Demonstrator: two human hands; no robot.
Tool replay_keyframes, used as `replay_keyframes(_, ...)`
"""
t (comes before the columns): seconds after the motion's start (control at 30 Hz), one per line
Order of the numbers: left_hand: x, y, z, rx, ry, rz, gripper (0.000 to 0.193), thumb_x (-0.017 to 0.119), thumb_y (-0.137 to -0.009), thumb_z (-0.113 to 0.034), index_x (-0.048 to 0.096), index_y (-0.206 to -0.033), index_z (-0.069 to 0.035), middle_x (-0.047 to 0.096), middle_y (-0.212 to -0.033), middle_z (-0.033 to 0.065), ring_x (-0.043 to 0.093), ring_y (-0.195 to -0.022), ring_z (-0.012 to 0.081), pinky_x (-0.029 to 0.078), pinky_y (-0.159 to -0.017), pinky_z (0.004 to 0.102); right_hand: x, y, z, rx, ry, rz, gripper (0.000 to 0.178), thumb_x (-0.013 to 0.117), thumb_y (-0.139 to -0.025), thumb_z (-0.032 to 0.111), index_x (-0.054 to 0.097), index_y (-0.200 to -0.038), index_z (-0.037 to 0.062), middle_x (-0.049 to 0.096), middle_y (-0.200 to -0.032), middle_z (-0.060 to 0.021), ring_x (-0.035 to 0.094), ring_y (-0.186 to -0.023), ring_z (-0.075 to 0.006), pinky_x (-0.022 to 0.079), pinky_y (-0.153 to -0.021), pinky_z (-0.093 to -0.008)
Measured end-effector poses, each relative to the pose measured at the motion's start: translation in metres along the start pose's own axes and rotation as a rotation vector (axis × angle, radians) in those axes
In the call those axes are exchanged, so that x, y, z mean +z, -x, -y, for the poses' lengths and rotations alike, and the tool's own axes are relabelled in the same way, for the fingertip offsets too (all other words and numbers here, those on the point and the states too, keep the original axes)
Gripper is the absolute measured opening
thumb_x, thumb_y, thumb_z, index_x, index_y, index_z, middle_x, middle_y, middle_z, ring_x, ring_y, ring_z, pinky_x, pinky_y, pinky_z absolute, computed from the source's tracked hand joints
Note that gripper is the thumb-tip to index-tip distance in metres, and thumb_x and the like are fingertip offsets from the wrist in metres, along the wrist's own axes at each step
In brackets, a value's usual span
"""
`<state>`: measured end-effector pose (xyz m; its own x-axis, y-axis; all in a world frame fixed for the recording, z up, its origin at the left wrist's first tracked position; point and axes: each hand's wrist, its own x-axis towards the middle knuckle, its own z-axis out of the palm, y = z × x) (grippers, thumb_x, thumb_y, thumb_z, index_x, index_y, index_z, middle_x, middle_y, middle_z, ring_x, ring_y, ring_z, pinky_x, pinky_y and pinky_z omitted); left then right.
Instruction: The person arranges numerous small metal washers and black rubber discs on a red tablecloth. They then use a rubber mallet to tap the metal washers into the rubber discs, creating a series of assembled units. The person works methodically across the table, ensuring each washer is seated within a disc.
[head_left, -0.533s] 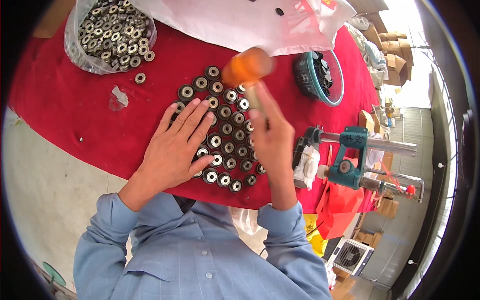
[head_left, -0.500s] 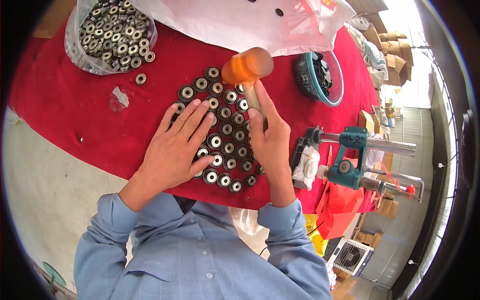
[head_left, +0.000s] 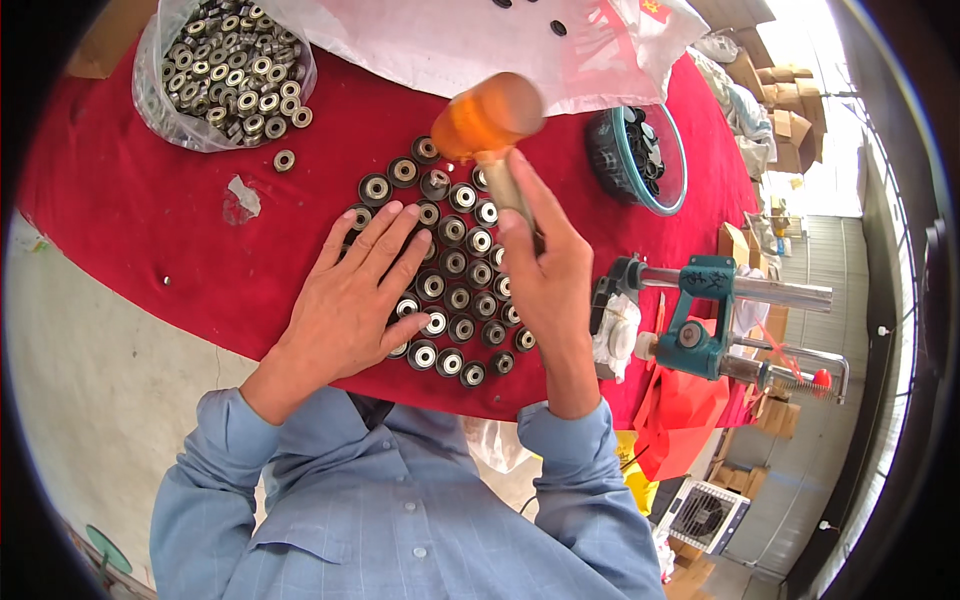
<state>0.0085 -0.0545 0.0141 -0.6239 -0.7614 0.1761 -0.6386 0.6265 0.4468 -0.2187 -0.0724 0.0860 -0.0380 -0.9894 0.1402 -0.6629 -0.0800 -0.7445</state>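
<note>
My right hand (head_left: 545,265) is wrapped round the handle of a mallet (head_left: 488,118) with an orange, see-through head, slightly blurred. The head hangs over the far end of a cluster of black-rimmed metal bearings (head_left: 454,263), which stand close together on the red cloth. My left hand (head_left: 350,285) lies flat over the left side of the cluster, fingers stretched out and a little apart, hiding some bearings beneath it. One bearing (head_left: 435,184) just below the mallet head has a bright piece on it that I cannot make out.
A clear plastic bag (head_left: 150,110) full of bare bearings stands at the far left, with a single bearing (head_left: 284,160) near it. A teal basket (head_left: 600,150) of black parts sits at the far right. A green hand press (head_left: 700,315) stands right of my right hand. White sheeting (head_left: 430,50) covers the far side.
The mallet head has shifted slightly left and away from me, and my right hand has moved a little nearer and right. The left hand stays almost in place.
</note>
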Motion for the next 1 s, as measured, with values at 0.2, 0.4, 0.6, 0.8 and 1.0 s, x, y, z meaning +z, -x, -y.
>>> replay_keyframes(0.2, 0.001, 0.003, 0.000, -0.013, -0.004, 0.009, 0.088, 0.077, -0.093, -0.046, 0.046, -0.163, -0.004, 0.035, -0.175, 0.0190, 0.031, -0.164, 0.0361, 0.023, -0.132, 0.0589, -0.012, 0.032, 0.013, 0.036, -0.074, -0.028, 0.053, 0.061, -0.110, 0.009, 0.055, -0.162, 0.0084, 0.070, -0.109, -0.0036, 0.056, -0.078, -0.0049, 0.048, -0.068, -0.0221)
replay_keyframes(0.4, -0.001, -0.001, -0.001, 0.004, -0.007, 0.001, 0.088, 0.077, -0.092, -0.047, 0.047, -0.163, -0.004, 0.036, -0.174, 0.0190, 0.031, -0.163, 0.0360, 0.023, -0.132, 0.0589, -0.002, 0.039, 0.008, 0.154, -0.130, 0.043, 0.052, 0.062, -0.106, 0.000, 0.058, -0.157, 0.0024, 0.072, -0.145, -0.0170, 0.073, -0.119, -0.0197, 0.057, -0.100, -0.0348)
replay_keyframes(0.6, -0.001, 0.002, 0.000, -0.010, -0.012, 0.000, 0.088, 0.076, -0.092, -0.047, 0.046, -0.163, -0.004, 0.036, -0.174, 0.0186, 0.031, -0.163, 0.0361, 0.023, -0.132, 0.0589, -0.014, 0.038, 0.011, 0.144, -0.083, 0.031, 0.051, 0.062, -0.108, 0.005, 0.057, -0.159, 0.0061, 0.074, -0.128, -0.0125, 0.067, -0.101, -0.0134, 0.055, -0.086, -0.0303)
replay_keyframes(0.8, -0.001, 0.000, 0.000, -0.008, 0.000, 0.002, 0.088, 0.076, -0.092, -0.046, 0.046, -0.164, -0.004, 0.037, -0.174, 0.0188, 0.032, -0.163, 0.0363, 0.023, -0.132, 0.0596, -0.002, 0.036, 0.002, 0.049, -0.070, -0.051, 0.051, 0.059, -0.111, 0.009, 0.055, -0.162, 0.0100, 0.075, -0.115, -0.0045, 0.058, -0.074, -0.0042, 0.051, -0.064, -0.0227)
replay_keyframes(1.0, 0.000, -0.002, -0.001, -0.001, -0.011, -0.014, 0.088, 0.076, -0.092, -0.046, 0.046, -0.163, -0.004, 0.037, -0.174, 0.0189, 0.031, -0.163, 0.0364, 0.024, -0.132, 0.0599, 0.008, 0.028, 0.003, 0.095, -0.064, 0.071, 0.054, 0.062, -0.106, 0.003, 0.056, -0.160, 0.0082, 0.073, -0.138, -0.0205, 0.074, -0.111, -0.0233, 0.058, -0.091, -0.0353)
